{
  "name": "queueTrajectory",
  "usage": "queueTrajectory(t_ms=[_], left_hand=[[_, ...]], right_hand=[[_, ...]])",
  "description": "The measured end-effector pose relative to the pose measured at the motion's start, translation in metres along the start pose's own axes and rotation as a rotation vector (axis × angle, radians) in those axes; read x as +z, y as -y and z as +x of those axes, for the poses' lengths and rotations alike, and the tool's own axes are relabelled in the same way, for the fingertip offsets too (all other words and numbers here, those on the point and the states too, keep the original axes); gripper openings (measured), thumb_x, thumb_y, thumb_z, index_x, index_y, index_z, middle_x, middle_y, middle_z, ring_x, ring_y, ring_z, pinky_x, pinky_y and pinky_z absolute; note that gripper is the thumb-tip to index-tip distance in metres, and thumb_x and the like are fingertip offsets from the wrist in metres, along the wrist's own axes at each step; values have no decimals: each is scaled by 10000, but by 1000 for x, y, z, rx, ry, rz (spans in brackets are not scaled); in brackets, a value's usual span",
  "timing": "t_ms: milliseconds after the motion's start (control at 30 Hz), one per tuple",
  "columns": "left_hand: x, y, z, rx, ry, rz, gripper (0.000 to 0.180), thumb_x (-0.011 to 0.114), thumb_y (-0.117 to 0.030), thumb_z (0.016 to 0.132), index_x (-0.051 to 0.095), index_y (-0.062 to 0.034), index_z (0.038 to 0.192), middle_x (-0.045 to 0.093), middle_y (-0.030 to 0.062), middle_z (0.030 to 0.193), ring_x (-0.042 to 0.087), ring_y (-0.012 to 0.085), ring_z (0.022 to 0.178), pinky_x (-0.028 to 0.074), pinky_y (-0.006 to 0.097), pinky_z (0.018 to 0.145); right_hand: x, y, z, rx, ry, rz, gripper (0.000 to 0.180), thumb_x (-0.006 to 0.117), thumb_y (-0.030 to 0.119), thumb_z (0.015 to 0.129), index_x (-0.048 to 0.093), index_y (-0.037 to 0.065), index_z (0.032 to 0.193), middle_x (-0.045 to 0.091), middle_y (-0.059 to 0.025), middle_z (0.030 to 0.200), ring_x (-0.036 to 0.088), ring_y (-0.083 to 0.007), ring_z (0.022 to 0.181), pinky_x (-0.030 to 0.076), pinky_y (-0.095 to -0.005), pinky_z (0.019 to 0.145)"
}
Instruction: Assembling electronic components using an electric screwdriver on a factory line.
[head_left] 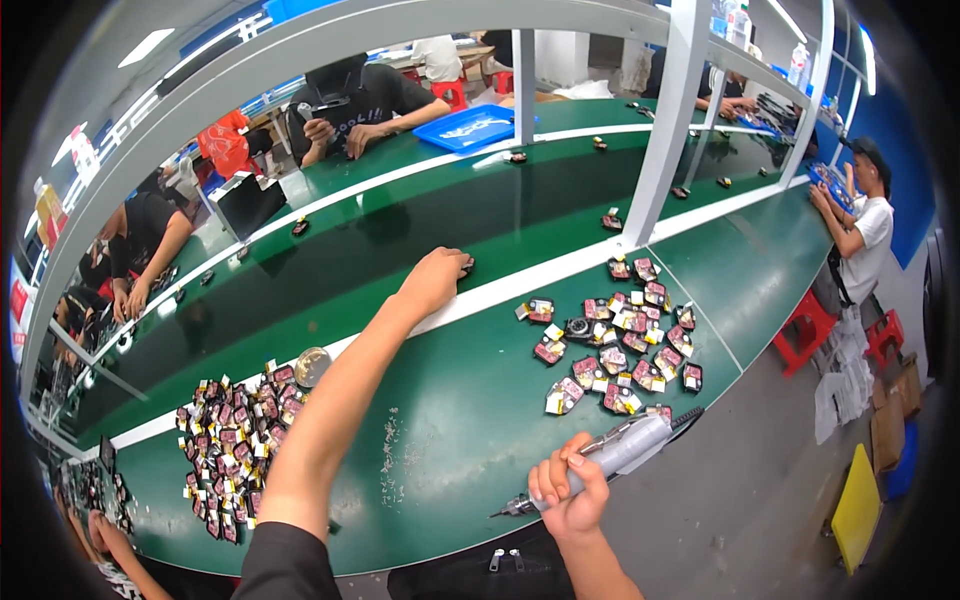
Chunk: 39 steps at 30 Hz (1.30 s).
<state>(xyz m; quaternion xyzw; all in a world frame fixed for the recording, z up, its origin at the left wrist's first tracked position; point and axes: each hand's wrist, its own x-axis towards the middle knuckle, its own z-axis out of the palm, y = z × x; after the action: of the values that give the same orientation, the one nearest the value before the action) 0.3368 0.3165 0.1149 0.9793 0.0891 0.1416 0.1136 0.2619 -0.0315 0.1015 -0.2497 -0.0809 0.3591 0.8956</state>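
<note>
My left hand reaches out over the dark belt, just past the white rail. Its fingers are closed around a small black electronic module, mostly hidden by the hand. Near the front edge of the green table, my right hand grips a grey electric screwdriver. The tool lies tilted across the palm, its bit pointing left and its black cord end to the upper right. Beyond the screwdriver lies a loose group of small black modules with pinkish boards and yellow-and-white tabs. Left of my forearm is a dense pile of similar modules.
A round clear dish touches the left pile. Several single modules sit spaced along the belt. A white post rises from the rail. Across the belt, a person works beside a blue tray. Another person stands at the right.
</note>
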Motion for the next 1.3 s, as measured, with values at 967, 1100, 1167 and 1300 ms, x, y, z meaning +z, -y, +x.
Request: queueTrajectory(t_ms=[967, 1100, 1167, 1300], left_hand=[[4, -190, -217, 607, -138, -54, 321, 648, -1, 614, 617, 125, 907, 628, 243, 967, 638, 293, 775, 545, 319, 576], [-3, -195, -223, 552, -89, -2, 314, 643, 16, 628, 621, 131, 920, 627, 238, 991, 641, 279, 799, 538, 302, 563], [-7, -200, -225, 514, -33, -7, 317, 644, 20, 637, 621, 132, 934, 626, 238, 1007, 640, 278, 818, 538, 300, 565], [-9, -204, -230, 443, 59, 1, 384, 670, -16, 662, 599, 150, 1001, 592, 259, 1098, 613, 312, 934, 553, 325, 621]], right_hand=[[-12, -24, -60, 20, -43, -57, 99, 414, 156, 910, 450, 65, 927, 393, -19, 494, 389, -137, 377, 384, -292, 431], [-18, -23, -59, 24, -16, -41, 96, 421, 132, 912, 448, 48, 951, 405, -33, 505, 411, -151, 391, 391, -297, 437], [-19, -21, -58, 34, -17, -45, 99, 425, 137, 911, 446, 48, 950, 405, -34, 504, 407, -150, 386, 392, -297, 435], [-16, -3, -54, 79, 66, -36, 112, 424, 128, 904, 434, 40, 971, 393, -26, 491, 402, -143, 383, 393, -299, 439]])
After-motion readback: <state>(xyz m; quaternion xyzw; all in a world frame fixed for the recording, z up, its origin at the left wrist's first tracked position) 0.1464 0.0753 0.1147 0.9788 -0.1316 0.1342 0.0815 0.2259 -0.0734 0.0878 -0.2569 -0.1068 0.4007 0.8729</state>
